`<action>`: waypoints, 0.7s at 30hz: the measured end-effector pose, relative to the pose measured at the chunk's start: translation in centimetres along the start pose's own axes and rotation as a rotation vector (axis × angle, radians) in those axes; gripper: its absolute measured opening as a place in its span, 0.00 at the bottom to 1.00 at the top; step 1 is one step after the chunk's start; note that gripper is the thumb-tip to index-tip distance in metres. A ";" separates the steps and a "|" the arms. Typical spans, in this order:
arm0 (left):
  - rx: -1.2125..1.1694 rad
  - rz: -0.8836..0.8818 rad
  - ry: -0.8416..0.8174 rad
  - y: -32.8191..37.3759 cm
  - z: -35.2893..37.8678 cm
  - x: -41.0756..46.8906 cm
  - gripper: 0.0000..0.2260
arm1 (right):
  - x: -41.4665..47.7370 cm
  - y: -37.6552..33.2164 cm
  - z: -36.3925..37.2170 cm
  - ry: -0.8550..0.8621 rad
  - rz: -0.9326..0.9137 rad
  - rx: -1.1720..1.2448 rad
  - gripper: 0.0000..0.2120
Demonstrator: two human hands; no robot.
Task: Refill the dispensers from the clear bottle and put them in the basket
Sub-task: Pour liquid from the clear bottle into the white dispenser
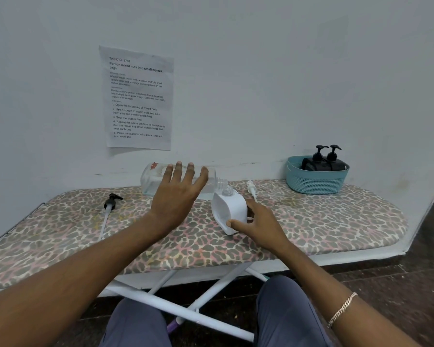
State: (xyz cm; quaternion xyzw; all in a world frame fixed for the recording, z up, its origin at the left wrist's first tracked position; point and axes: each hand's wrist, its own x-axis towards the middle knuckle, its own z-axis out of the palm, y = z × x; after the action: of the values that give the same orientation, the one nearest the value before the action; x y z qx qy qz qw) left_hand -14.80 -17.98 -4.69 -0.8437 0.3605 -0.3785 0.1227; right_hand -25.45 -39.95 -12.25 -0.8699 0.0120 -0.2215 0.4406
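The clear bottle (153,177) is held tipped on its side above the board, its mouth against the open neck of a white dispenser (229,211). My left hand (178,191) wraps the bottle's body, fingers spread over it. My right hand (258,221) grips the tilted white dispenser near its base. A white pump head (251,187) lies just behind the dispenser. A black pump head (112,202) with its long tube lies at the left. Two black dispensers (322,162) stand in the teal basket (316,180) at the back right.
Everything rests on an ironing board with a leopard-print cover (311,221), pushed against a white wall. A printed sheet (138,98) is taped to the wall. My knees and the board's white legs (181,306) are below the front edge.
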 end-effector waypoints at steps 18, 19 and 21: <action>0.009 0.009 0.016 -0.1 0.1 0.1 0.33 | 0.0 -0.2 -0.1 -0.006 0.010 -0.004 0.34; 0.008 0.009 0.016 -0.1 0.1 0.1 0.33 | 0.0 -0.2 -0.1 -0.007 0.012 -0.005 0.34; 0.008 0.011 0.018 -0.1 0.1 0.1 0.32 | -0.1 -0.2 -0.1 -0.006 0.016 -0.003 0.34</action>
State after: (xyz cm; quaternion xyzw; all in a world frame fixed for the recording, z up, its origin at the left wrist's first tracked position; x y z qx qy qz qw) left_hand -14.59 -18.00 -4.64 -0.8378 0.3644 -0.3868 0.1249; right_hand -25.61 -39.86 -12.08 -0.8712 0.0180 -0.2152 0.4409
